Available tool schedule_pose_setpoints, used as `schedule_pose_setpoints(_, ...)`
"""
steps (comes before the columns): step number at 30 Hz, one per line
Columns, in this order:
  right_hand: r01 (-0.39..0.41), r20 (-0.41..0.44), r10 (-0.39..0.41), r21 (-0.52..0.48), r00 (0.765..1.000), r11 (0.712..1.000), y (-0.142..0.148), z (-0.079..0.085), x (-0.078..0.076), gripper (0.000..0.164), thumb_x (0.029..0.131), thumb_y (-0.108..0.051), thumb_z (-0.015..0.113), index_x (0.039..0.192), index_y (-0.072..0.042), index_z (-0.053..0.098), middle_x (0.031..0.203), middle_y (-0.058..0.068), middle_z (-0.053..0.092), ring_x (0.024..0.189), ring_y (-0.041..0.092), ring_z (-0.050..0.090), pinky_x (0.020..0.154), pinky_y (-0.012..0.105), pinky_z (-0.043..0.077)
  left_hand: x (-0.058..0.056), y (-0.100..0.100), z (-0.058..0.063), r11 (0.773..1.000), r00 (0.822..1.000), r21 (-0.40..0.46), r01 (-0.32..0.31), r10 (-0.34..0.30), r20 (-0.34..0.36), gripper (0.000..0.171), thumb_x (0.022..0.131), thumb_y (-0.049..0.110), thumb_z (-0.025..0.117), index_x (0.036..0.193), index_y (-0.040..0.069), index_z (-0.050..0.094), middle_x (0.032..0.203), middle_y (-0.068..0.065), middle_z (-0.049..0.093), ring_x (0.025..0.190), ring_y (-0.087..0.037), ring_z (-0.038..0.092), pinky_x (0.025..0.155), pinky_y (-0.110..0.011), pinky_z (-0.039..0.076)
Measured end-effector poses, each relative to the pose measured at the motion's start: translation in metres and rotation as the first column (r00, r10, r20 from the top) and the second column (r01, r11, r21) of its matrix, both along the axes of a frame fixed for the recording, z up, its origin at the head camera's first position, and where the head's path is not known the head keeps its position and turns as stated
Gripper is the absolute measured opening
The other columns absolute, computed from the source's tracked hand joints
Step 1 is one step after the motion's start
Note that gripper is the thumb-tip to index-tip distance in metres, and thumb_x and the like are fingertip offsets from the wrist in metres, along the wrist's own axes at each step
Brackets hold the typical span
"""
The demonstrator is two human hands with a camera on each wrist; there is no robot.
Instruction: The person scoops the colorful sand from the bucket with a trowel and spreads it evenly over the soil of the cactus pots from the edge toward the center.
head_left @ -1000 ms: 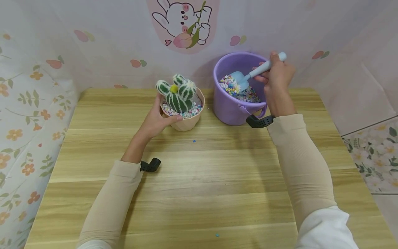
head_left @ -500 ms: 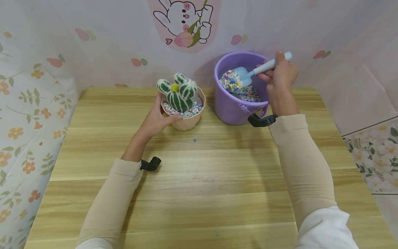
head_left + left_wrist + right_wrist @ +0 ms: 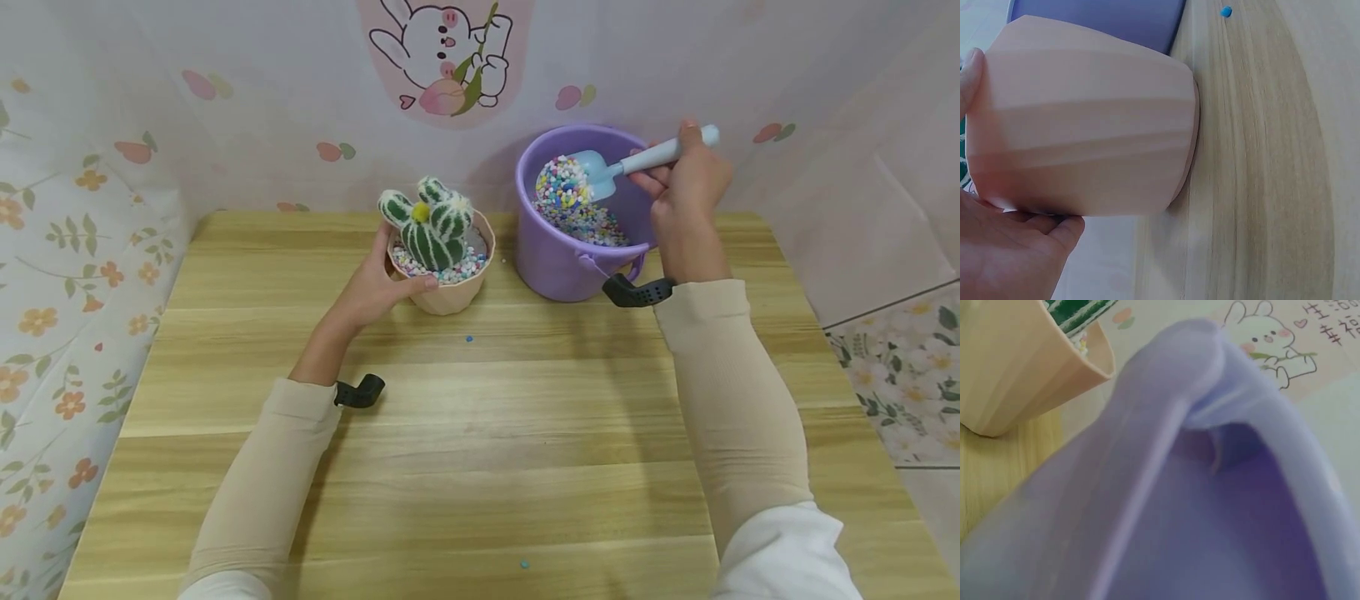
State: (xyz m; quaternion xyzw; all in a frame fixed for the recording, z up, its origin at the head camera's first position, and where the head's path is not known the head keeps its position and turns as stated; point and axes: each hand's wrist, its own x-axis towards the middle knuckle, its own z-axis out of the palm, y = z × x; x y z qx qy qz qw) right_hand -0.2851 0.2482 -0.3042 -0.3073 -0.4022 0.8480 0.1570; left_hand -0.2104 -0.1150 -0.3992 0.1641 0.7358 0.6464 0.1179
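My left hand (image 3: pixel 377 287) grips the side of a peach flowerpot (image 3: pixel 447 300), thumb across the front of its rim. In the pot stands a fuzzy green-and-white cactus (image 3: pixel 433 237) with a yellow ball on it, amid coloured pebbles (image 3: pixel 468 265). The left wrist view shows the pot's faceted wall (image 3: pixel 1085 119) with fingers beneath it. My right hand (image 3: pixel 693 187) holds a light blue shovel (image 3: pixel 660 156) by its handle over the purple bucket (image 3: pixel 558 267). Its blade carries a heap of coloured pebbles (image 3: pixel 564 182), above more pebbles (image 3: pixel 600 227) inside the bucket.
The pot and bucket stand side by side at the back of the wooden table (image 3: pixel 495 450), close to a patterned cloth (image 3: pixel 255 108). Single blue pebbles (image 3: pixel 469 339) lie loose on the tabletop. The bucket's handle (image 3: pixel 637 265) hangs at its front right.
My right hand has moved slightly right and the shovel has lifted out of the pebbles, now loaded. The left hand has stayed on the flowerpot.
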Motion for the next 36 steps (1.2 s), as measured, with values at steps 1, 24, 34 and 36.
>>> schedule_pose_setpoints(1,0.005,-0.002,-0.005,-0.003,1.0,1.0,0.0,0.001,0.001,0.017,0.093,-0.021,0.066,0.109,-0.016,0.063,0.074,0.014,0.064,0.08,0.034,0.072,0.057,0.042,0.057,-0.001,-0.001,0.0,1.0,1.0,-0.004,0.006,-0.006,0.0,0.096,0.085,0.006,0.072,0.155,0.016,0.006,0.153,-0.012,0.028,0.141,-0.025,0.032,0.115,-0.042,0.028)
schedule_pose_setpoints(24,0.002,-0.126,-0.015,-0.1,0.992,0.995,0.001,-0.004,0.024,0.022,0.093,-0.018,0.068,0.113,-0.012,0.063,0.074,0.019,0.065,0.073,0.037,0.072,0.06,0.046,0.056,-0.026,-0.015,-0.02,0.995,0.995,0.043,0.095,-0.097,0.04,0.106,0.084,0.002,0.072,0.157,0.026,0.0,0.157,-0.007,0.024,0.138,-0.026,0.035,0.113,-0.043,0.032)
schedule_pose_setpoints(34,-0.038,-0.169,0.014,-0.138,0.985,0.99,-0.005,-0.004,0.039,0.025,0.093,-0.019,0.068,0.117,-0.013,0.062,0.081,0.02,0.066,0.085,0.039,0.071,0.061,0.046,0.056,-0.03,-0.02,-0.025,0.993,0.991,0.025,0.116,-0.118,0.067,0.105,0.084,0.008,0.074,0.156,0.033,0.001,0.157,-0.003,0.024,0.14,-0.022,0.031,0.115,-0.042,0.028)
schedule_pose_setpoints(36,-0.046,-0.179,0.019,-0.149,0.984,0.988,-0.006,-0.004,0.043,0.026,0.093,-0.018,0.068,0.117,-0.013,0.061,0.079,0.02,0.066,0.085,0.039,0.071,0.062,0.046,0.056,-0.03,-0.021,-0.025,0.991,0.989,0.038,0.128,-0.13,0.076,0.105,0.084,0.008,0.073,0.156,0.032,0.0,0.158,-0.003,0.021,0.142,-0.021,0.029,0.116,-0.042,0.027)
